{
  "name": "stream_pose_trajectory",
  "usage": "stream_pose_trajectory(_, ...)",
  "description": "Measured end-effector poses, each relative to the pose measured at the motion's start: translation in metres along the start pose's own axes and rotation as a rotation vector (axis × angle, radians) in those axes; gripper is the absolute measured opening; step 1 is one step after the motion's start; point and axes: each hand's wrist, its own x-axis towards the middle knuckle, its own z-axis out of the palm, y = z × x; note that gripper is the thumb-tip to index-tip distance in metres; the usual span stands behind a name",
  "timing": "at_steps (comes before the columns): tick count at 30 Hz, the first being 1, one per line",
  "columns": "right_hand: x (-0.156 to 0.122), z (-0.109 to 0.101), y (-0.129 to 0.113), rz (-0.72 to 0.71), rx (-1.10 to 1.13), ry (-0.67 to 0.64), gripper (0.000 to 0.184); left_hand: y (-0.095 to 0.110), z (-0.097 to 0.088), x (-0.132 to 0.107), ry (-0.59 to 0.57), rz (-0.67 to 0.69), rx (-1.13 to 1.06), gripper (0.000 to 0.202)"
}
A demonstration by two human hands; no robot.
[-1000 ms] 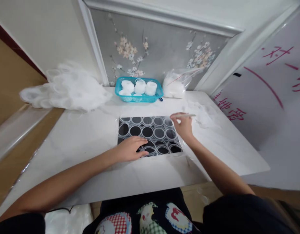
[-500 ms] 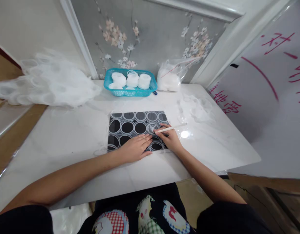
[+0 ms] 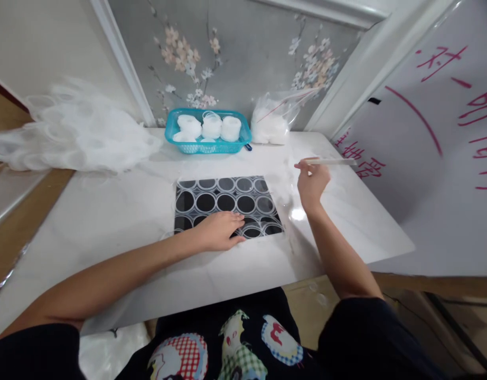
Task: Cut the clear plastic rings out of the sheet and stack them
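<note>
A black sheet printed with rows of pale rings lies flat on the table in front of me. My left hand rests palm-down across its lower edge, fingers stretched out. My right hand is raised to the right of the sheet, fingers pinched round a slim white pen-like tool. Whether a thin scrap hangs at the tool's tip cannot be made out. Faint translucent scraps lie below and beside the right hand, partly hidden by it.
A blue basket with white rolls of rings stands against the wall, beside a zip bag of white material. A large heap of translucent white rings covers the back left. A whiteboard with red writing borders the right.
My right hand has lifted from the sheet and moved right and away from me with the tool. A whitish crumpled piece has gone from one ring. My left hand stays on the sheet.
</note>
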Motion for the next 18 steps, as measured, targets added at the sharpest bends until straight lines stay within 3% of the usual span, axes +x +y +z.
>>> stream_pose_trajectory(1,0.004,-0.005,0.005,0.018,-0.008,0.019,0.034,0.001,-0.004,0.005,-0.003,-0.008,-0.005,0.039)
stream_pose_trajectory(4,-0.017,-0.011,0.011,0.014,0.118,-0.117,0.028,0.006,-0.005,0.023,0.07,0.028,0.001,0.037)
stream_pose_trajectory(8,-0.066,-0.006,0.006,0.098,0.357,-0.203,0.029,0.016,0.016,0.039,0.118,0.122,0.067,0.043)
stream_pose_trajectory(12,-0.077,0.0,0.003,0.114,0.462,-0.239,0.025,0.022,0.031,0.039,0.08,0.115,0.088,0.044)
stream_pose_trajectory(15,-0.073,0.001,0.003,0.122,0.484,-0.257,0.023,0.023,0.026,0.04,0.064,0.083,0.059,0.043)
stream_pose_trajectory(18,-0.069,0.001,0.002,0.15,0.519,-0.311,0.025,0.023,0.008,0.052,0.006,0.047,0.013,0.032)
